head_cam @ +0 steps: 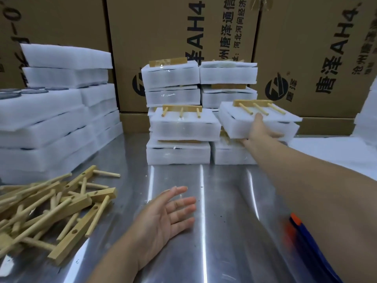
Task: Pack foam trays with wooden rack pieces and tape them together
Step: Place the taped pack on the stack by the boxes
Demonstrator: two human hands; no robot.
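My right hand [260, 132] grips a taped white foam tray bundle [263, 124] with a wooden rack piece [256, 106] on top, holding it tilted above the right-hand stack of finished bundles [230, 155]. A second stack of taped bundles [179, 127] stands just left of it, also topped by a rack piece [182, 110]. My left hand [169, 211] hovers palm up and empty over the steel table [220, 231]. A loose pile of wooden rack pieces [53, 207] lies at the front left.
Unpacked foam trays [55, 111] are stacked high at the left. Large printed cardboard boxes [183, 33] wall off the back. More white foam [363, 144] sits at the right edge. A blue and orange object [302, 229], blurred, lies under my right forearm.
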